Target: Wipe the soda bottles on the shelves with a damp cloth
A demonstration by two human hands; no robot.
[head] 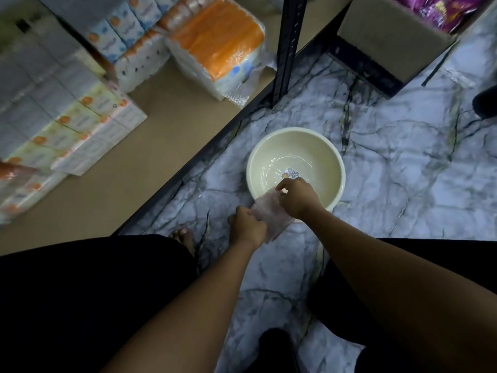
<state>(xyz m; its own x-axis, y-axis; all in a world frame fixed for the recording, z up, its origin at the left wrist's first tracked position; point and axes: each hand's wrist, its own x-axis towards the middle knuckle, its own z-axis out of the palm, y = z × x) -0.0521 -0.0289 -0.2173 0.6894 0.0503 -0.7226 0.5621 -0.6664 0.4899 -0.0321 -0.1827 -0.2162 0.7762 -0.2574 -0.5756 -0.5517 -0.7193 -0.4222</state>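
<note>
both hands grip pale cloth (271, 215) over near rim of bowl (252, 162) on floor: left hand (248, 227) and right hand (297, 199) fingers curled tight, likely wringing so drips fall in. soda bottles not visible.

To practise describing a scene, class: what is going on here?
A person leans over a cream bowl that stands on the marble floor. The left hand and the right hand both grip a pale cloth at the bowl's near rim, apparently wringing it. The bowl seems to hold a little water. The shelf on the left carries tissue packs. No soda bottles are in view, so wiping has not begun.
</note>
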